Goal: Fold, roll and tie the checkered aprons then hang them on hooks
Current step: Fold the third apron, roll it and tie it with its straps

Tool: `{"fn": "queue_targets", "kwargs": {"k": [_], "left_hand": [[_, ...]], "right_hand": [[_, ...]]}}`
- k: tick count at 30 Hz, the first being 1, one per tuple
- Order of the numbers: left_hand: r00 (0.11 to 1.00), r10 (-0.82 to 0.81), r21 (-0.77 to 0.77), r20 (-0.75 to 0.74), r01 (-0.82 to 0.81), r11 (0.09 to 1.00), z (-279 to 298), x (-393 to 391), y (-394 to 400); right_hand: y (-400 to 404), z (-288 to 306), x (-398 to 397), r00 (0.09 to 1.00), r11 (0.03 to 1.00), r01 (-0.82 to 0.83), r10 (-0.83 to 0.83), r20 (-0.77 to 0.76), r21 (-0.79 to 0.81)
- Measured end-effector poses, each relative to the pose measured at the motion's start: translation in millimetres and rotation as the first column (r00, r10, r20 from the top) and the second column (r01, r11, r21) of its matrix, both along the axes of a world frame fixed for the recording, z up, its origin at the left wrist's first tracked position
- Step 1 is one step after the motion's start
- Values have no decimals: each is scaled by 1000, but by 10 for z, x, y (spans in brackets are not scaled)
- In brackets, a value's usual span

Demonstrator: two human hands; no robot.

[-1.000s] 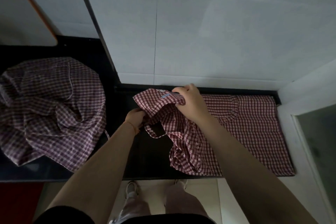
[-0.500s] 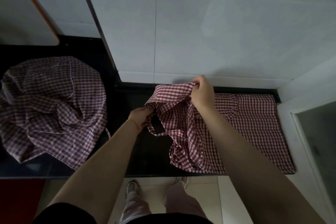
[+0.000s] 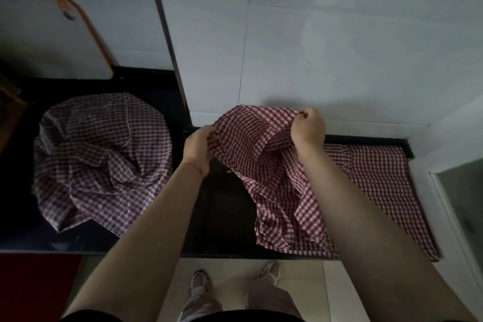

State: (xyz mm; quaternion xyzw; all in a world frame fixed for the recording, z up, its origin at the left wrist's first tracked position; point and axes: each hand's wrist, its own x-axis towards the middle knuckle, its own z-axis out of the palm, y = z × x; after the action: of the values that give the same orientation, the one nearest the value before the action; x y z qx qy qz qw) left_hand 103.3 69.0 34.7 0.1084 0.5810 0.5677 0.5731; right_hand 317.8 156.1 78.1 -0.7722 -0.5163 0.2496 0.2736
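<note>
A red-and-white checkered apron [image 3: 277, 180] lies partly on the dark counter [image 3: 222, 217], its right part flat, its left part lifted. My left hand [image 3: 198, 149] grips the apron's left top corner. My right hand [image 3: 308, 128] pinches the top edge further right, close to the wall. The cloth is stretched between both hands above the counter and hangs down in folds. A second, purple checkered apron [image 3: 102, 157] sits crumpled in a heap on the counter to the left, untouched.
A white cutting board with an orange rim [image 3: 52, 39] leans against the wall at the back left. White tiled wall [image 3: 326, 47] rises right behind the counter. A white frame [image 3: 449, 191] borders the right end. My feet stand on the pale floor below.
Both hands have lifted the apron's top edge higher and pulled it apart. My right hand moved right and toward the wall, spreading the cloth wider.
</note>
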Motion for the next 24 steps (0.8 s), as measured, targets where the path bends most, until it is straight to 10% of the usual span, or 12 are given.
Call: {"fn": "queue_targets", "kwargs": {"k": [5,11,15,20,24], "left_hand": [[995,-61,-90,-82,54,994,26,-112,-81],[995,-46,-139,-87,33,990,-10,-294,-256],[934,16,-311,-357,-134,941,-188,-634,-367],[984,-160,-279,-72,134,951,-165,-602,-516],[952,-303,-268,38,302,915,-330,-549,-584]], "right_hand": [[-186,50,-333,774,958,-42,-148,-616,-282],[-392,173,-699,596,947,-207,-78,-799,-246],[-557,247,-959,496,918,-310,-66,-866,-248],[-810,54,-1225,469,831,-441,-109,-876,-339],[-1020,-134,-1305,662,742,-548,102,-743,-386]]}}
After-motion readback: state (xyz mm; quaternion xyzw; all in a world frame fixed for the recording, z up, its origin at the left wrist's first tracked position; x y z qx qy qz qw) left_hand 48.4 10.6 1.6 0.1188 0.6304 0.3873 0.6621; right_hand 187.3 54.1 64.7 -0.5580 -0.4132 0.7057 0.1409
